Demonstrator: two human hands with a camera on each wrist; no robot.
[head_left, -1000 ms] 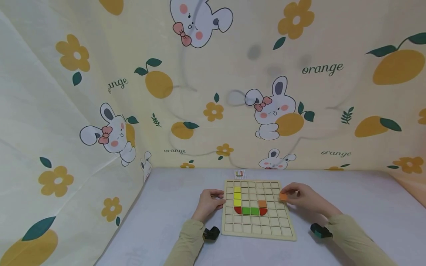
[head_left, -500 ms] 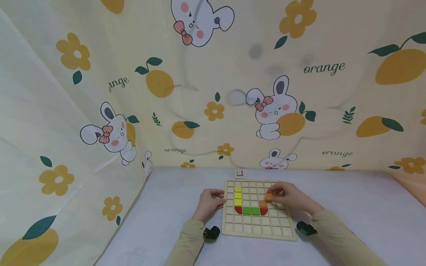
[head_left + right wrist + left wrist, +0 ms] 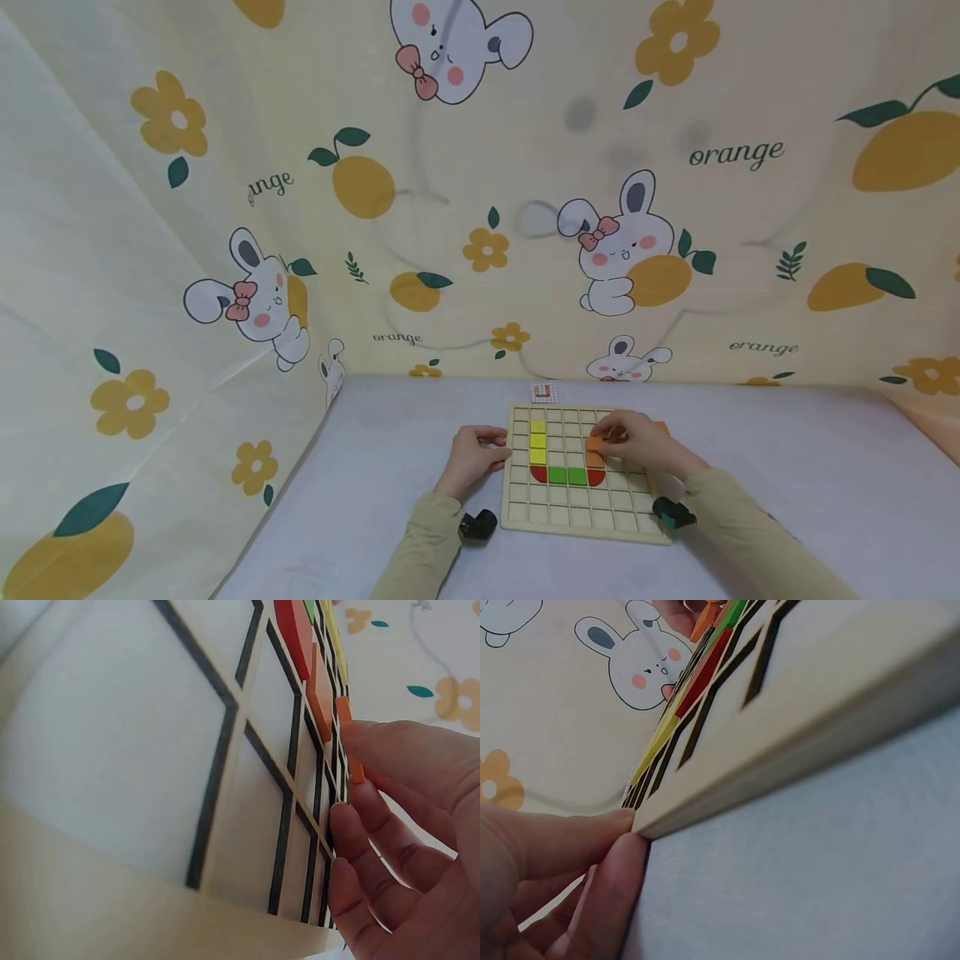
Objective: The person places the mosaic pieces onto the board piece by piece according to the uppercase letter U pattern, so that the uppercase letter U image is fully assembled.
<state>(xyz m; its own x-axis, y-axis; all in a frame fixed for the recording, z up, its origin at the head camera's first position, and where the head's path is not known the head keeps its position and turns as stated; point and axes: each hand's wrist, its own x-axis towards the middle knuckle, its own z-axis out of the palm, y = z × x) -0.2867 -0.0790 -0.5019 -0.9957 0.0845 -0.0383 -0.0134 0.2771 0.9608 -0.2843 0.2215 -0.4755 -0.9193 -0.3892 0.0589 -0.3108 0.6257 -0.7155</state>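
A pale wooden grid board (image 3: 585, 521) lies on the table. My left hand (image 3: 471, 458) grips its left edge; in the left wrist view the thumb (image 3: 592, 832) and a finger meet at the rim. Between thumb and fingers, my right hand (image 3: 645, 442) pinches an orange square tile (image 3: 355, 766), over the cell just behind another orange tile (image 3: 320, 705) set in the grid. Yellow tiles (image 3: 537, 442) form a column on the left. Green tiles (image 3: 567, 476) make a row below, with a rounded red tile (image 3: 538, 474) at one end and another red tile (image 3: 596, 477) at the other.
A small patterned card (image 3: 544, 393) lies behind the board. Something orange (image 3: 662, 427) shows past the right hand, mostly hidden. Black devices sit at the left wrist (image 3: 477, 525) and right wrist (image 3: 673, 512). A printed cloth (image 3: 450, 208) hangs behind the table.
My right hand has carried the orange tile leftward from the board's right edge to above the cell behind the other orange tile. The left hand has stayed at the board's edge.
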